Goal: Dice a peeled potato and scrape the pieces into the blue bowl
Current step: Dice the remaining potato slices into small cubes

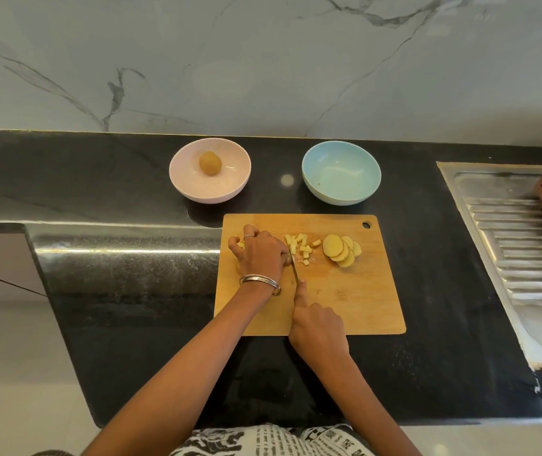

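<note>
From the head view, your left hand [258, 255] is pinning potato strips [240, 245] while your right hand [317, 327] is gripping the knife [295, 269]; its blade is running just beside your knuckles and could nick them. I'm counting roughly a dozen dice [300, 246], about five slices [342, 250], two bowls; the blue bowl [341, 172] is sitting empty on the surface.

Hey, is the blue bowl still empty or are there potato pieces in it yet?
Empty. The blue bowl shows only its bare inside, apart from a tiny speck; the diced pieces and slices all lie on the cutting board.
</note>
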